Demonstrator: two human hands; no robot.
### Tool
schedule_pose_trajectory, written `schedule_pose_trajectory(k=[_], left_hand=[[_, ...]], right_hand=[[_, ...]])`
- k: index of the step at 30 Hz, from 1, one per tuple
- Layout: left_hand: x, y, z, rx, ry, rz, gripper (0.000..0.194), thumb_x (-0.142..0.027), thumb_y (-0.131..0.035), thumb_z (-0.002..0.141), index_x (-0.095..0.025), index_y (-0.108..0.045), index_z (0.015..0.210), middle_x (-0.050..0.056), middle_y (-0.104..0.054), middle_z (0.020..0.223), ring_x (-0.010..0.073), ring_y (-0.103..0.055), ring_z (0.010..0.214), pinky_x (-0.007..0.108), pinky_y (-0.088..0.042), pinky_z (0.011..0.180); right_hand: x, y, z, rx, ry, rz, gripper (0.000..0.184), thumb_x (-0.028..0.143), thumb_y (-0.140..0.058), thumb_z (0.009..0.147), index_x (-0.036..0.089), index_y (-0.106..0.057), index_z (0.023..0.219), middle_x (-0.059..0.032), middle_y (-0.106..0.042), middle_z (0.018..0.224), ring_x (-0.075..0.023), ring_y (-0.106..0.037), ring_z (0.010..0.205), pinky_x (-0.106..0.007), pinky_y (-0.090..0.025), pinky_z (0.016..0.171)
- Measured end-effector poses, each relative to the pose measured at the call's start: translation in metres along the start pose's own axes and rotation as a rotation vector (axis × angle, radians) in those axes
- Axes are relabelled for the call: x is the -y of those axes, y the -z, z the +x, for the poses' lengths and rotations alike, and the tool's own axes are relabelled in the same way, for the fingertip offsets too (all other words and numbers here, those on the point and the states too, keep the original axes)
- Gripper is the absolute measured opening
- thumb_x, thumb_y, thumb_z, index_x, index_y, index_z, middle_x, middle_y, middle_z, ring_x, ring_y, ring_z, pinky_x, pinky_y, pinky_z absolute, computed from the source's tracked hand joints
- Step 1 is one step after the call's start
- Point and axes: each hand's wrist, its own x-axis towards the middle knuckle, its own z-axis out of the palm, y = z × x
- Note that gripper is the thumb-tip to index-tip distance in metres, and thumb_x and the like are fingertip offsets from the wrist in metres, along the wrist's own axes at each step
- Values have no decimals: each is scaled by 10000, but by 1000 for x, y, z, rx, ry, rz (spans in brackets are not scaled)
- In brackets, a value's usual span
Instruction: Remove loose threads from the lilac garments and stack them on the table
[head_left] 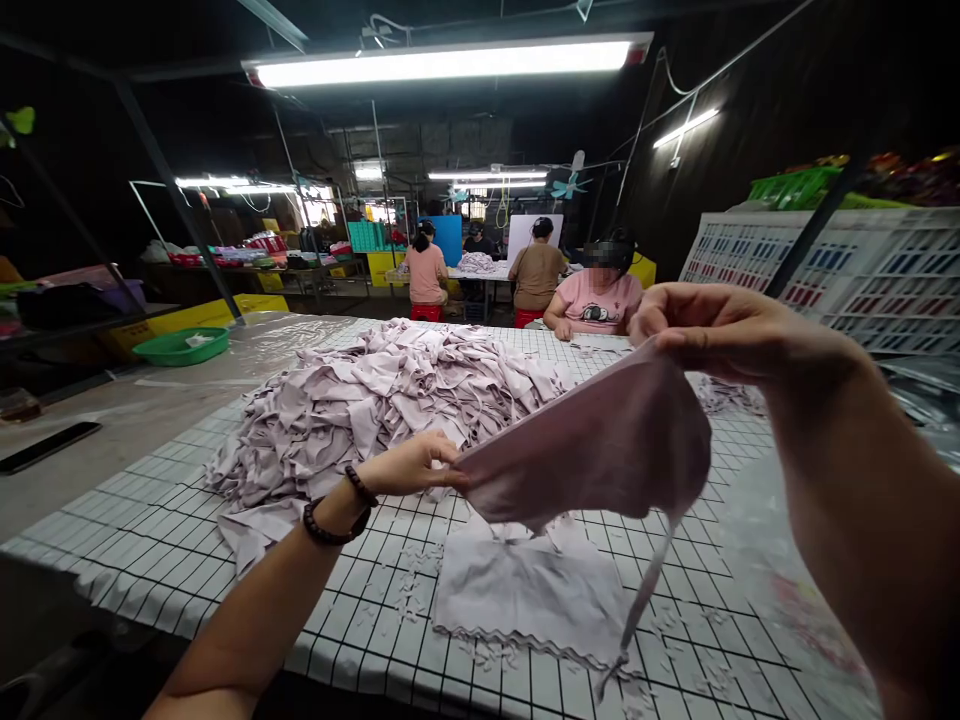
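A mauve fabric garment piece (585,440) is stretched taut between my hands above the table. My left hand (412,465), wearing dark bead bracelets on the wrist, pinches its left corner. Higher up on the right, my right hand (712,325) grips the top edge with thumb and fingers. A narrow strip of the same cloth dangles from the piece's right end. Beneath it, another pale piece (529,590) with a wavy front edge lies flat on the checked tablecloth (352,610). Behind my left hand rises a large heap of similar pieces (390,400).
Small fabric scraps (412,580) litter the cloth. A clear plastic bag (787,570) lies at right. On the left are a phone (49,447) and a green basin (182,346). A co-worker (600,290) sits across the table; white crates (840,270) stand at right.
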Motion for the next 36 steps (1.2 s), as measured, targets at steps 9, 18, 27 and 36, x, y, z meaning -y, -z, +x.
schedule_pose_trajectory(k=[9, 18, 27, 36], left_hand=[[-89, 2, -39, 285, -343, 543, 128, -362, -766, 680, -260, -710, 627, 64, -660, 772, 194, -536, 729, 325, -458, 710], [-81, 9, -28, 260, -252, 767, 224, -357, -612, 832, -189, -659, 690, 31, -578, 713, 125, -512, 625, 216, -384, 573], [-88, 36, -29, 244, -209, 858, 263, -256, -522, 886, -237, -654, 1113, 67, -628, 1020, 173, -589, 896, 251, -468, 765], [-91, 38, -19, 159, -172, 902, 148, -249, -528, 873, -170, -650, 904, 54, -612, 970, 157, -577, 884, 271, -467, 799]], right_hand=[[-35, 22, -13, 101, -245, -714, 264, 445, -628, 792, 196, -708, 821, -58, -662, 717, -160, -585, 660, -279, -443, 602], [-28, 28, -19, -12, -16, -659, 243, 429, -683, 753, 195, -702, 818, -126, -650, 997, -214, -602, 874, -328, -477, 748], [-40, 34, -33, 87, -263, -567, 296, 456, -668, 771, 190, -701, 897, -110, -688, 869, -230, -622, 831, -326, -483, 716], [-27, 21, -38, 126, -231, -522, 337, 481, -650, 782, 176, -647, 926, -73, -641, 906, -222, -581, 867, -294, -463, 729]])
